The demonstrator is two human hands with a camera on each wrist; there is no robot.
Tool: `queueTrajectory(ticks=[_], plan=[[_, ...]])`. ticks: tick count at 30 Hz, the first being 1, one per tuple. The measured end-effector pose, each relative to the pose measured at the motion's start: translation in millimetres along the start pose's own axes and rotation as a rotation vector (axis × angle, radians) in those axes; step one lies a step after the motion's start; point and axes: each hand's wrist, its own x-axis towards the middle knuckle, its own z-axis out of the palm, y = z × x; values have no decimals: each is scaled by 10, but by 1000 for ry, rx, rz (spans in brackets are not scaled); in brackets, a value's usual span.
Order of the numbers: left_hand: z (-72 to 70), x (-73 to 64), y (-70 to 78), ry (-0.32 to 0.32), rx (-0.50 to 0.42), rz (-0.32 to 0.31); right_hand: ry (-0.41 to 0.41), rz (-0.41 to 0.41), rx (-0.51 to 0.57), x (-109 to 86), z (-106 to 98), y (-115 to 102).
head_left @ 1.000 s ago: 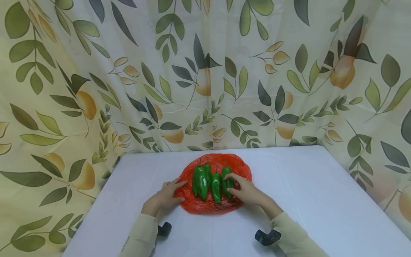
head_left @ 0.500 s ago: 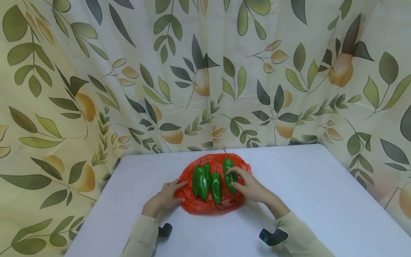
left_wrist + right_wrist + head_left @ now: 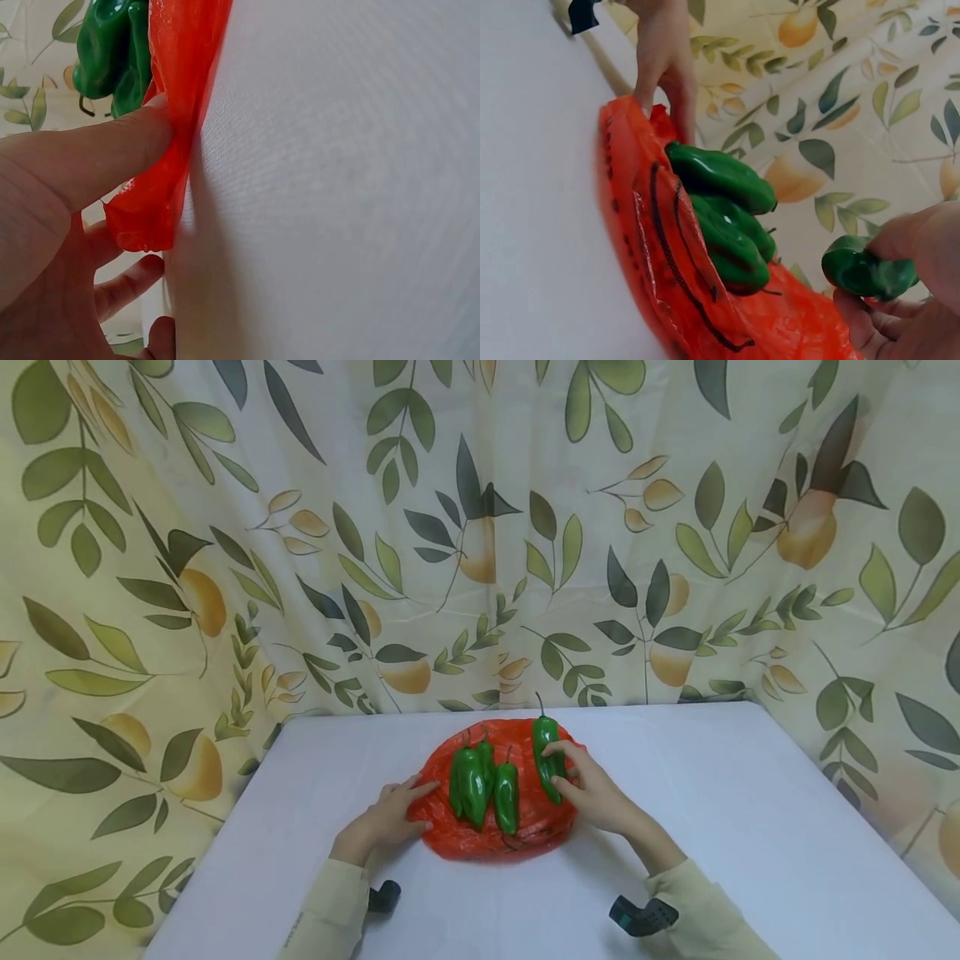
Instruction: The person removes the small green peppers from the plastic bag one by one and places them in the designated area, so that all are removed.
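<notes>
In the head view my right hand [image 3: 596, 791] pinches a long green pepper [image 3: 546, 739] between thumb and fingers, its thin stem pointing away. The right wrist view shows that pepper [image 3: 847, 266] lifted clear of the red plastic bag [image 3: 641, 217]. Several other green peppers [image 3: 472, 781] lie side by side on the flattened bag [image 3: 465, 843]. At the bag's left edge my left hand [image 3: 386, 817] rests with fingers spread. In the left wrist view the thumb of the left hand [image 3: 82, 172] touches the bag [image 3: 187, 60], while some fingertips lie beyond its edge.
The bag sits toward the back middle of a white table [image 3: 675, 760]. A curtain with leaves and fruit [image 3: 495, 527] hangs behind and at the sides. Black devices [image 3: 645, 917] are worn at both wrists.
My right hand has taken the rightmost pepper away from the others, moving it right and toward the back of the bag. My left hand has stayed at the bag's left edge.
</notes>
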Motion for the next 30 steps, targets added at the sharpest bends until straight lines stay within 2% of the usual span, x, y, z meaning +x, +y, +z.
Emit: queueTrajectory(ticks=[13,22,30], plan=[[130,-58,-23,-19,-37,0,0,2,-3,-62,-75,110],[97,-54,0,-14,-6,-1,15,-15,-24,-45,-174,133],[23,-8,16,-6,11,15,20,22,10,15,-323,174]])
